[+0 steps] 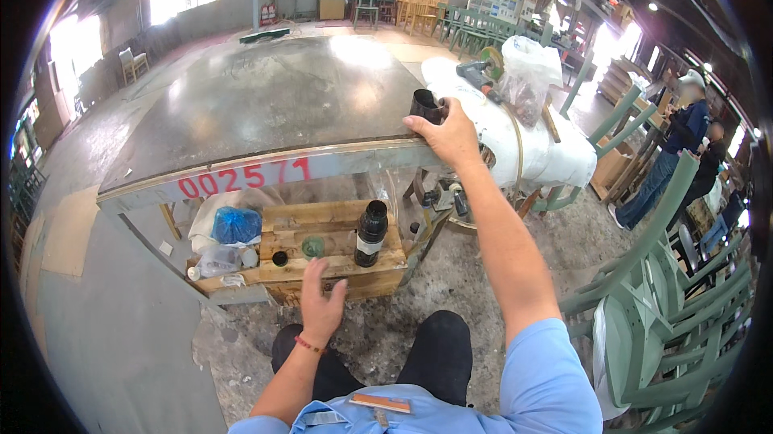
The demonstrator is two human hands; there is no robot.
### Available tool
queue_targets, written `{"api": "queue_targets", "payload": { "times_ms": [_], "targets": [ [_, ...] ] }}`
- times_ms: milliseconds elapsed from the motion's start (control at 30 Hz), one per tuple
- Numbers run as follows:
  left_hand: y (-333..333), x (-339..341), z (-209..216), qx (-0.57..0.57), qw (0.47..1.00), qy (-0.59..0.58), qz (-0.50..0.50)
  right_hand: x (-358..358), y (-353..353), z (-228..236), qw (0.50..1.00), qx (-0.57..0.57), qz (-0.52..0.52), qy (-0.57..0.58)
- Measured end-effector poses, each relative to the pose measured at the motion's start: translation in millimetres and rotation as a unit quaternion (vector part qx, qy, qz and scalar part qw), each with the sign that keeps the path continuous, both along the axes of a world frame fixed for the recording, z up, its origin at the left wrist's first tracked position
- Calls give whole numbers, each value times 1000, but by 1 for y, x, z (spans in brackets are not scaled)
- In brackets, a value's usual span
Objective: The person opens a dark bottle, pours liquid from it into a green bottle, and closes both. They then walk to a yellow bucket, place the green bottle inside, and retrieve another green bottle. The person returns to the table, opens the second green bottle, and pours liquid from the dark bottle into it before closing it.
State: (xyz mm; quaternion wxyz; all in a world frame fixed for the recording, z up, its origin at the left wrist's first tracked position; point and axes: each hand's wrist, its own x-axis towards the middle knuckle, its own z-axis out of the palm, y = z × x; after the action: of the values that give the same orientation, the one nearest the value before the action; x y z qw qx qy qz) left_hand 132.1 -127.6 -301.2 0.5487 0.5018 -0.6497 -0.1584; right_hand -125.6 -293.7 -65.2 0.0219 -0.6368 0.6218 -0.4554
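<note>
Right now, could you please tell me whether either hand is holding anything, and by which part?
The right hand grips the black cylindrical cup by its side; the left hand is empty.

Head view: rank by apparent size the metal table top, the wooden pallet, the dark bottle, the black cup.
1. Metal table top, by far the largest.
2. Wooden pallet.
3. Dark bottle.
4. Black cup, partly hidden by the right hand and farther from the camera, so its place below the bottle is unsure.
</note>
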Motion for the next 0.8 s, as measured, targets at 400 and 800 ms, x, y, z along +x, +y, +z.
{"api": "queue_targets", "payload": {
  "times_ms": [400, 800],
  "targets": [
    [-79, -61, 24, 80, 992, 48, -88, 8, 80, -12, 980, -90, 155, -80],
    [-93, -69, 14, 111, 986, 38, -116, -15, 160, -104, 980, -26, 196, -25]
  ]
}}
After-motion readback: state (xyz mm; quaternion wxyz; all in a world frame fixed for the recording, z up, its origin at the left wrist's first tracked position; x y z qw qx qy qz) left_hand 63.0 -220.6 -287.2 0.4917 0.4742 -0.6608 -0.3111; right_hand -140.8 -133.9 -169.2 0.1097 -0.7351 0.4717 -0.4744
